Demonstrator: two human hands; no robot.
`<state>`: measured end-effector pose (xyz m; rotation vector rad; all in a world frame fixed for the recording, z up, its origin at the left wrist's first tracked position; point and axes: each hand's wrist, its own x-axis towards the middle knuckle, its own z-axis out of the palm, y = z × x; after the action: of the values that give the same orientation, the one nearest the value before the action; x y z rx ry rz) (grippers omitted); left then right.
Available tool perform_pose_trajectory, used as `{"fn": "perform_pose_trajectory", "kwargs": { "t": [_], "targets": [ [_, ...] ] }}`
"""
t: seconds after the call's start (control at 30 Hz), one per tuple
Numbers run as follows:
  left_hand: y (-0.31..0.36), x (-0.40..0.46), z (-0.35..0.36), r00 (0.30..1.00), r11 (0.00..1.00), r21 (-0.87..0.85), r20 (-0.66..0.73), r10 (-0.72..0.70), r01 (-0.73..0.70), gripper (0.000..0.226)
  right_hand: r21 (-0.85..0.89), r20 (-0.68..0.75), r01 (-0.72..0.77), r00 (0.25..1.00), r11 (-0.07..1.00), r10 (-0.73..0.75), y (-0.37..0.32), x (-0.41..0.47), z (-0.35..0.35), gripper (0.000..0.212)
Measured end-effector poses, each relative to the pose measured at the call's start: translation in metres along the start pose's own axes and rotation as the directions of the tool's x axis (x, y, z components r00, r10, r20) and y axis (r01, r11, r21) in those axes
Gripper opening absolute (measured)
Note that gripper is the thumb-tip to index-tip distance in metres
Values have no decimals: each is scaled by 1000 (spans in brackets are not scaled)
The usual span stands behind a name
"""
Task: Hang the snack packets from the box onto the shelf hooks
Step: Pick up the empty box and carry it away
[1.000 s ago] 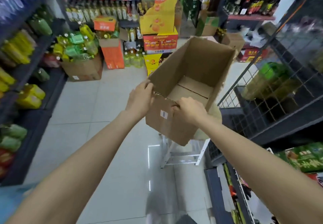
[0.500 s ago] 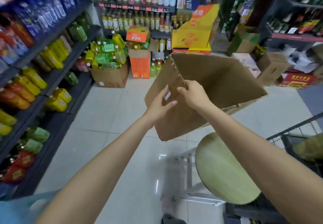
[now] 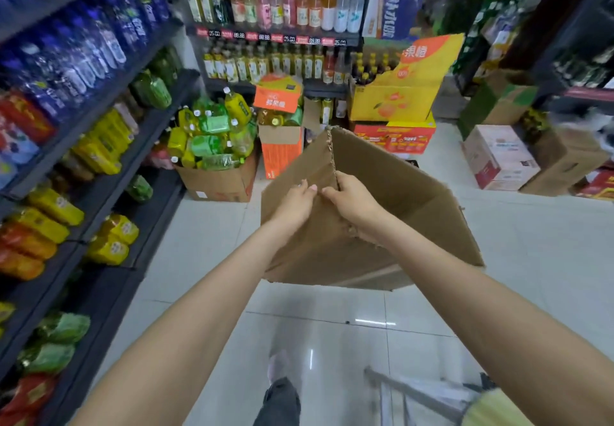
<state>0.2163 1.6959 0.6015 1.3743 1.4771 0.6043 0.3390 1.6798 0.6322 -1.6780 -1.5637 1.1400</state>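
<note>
While we carry the box [image 3: 382, 226] out over the aisle floor [image 3: 531, 243], both hands meet at its near corner. Our right hand [image 3: 354, 199] has fingers curled over the torn top edge, grasping the box wall. Our left hand [image 3: 294, 201] lies against the outer face at about nine o'clock from the right one; its fingertips reach the same edge, and it looks to be pinching the cardboard, though we cannot be sure how firmly.

The box hangs tilted in the air at the centre of view, its opening turned toward three o'clock. What we can see of the inside holds no snack packets, and no shelf hooks show in this view, so we judge the hanging largely done and the box being taken away.

What could go wrong: the whole box hangs from one ragged corner, so the cardboard may tear further or swing loose. At ten o'clock a carton of green and yellow bottles [image 3: 212, 139] stands on the floor; a swinging box could knock them. A stool [image 3: 498, 405] sits at five o'clock near our feet, easy to trip on.
</note>
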Motion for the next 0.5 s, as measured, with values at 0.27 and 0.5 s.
{"fn": "perform_pose_trajectory", "kwargs": {
  "t": [0.27,0.5],
  "targets": [
    [20,129,-16,972,949,-240,163,-169,205,35,-164,-133,-53,991,985,31,1,121,-35,54],
    [69,255,35,956,950,-244,266,-126,193,52,-225,-236,-103,971,969,49,44,234,-109,60]
  ]
}}
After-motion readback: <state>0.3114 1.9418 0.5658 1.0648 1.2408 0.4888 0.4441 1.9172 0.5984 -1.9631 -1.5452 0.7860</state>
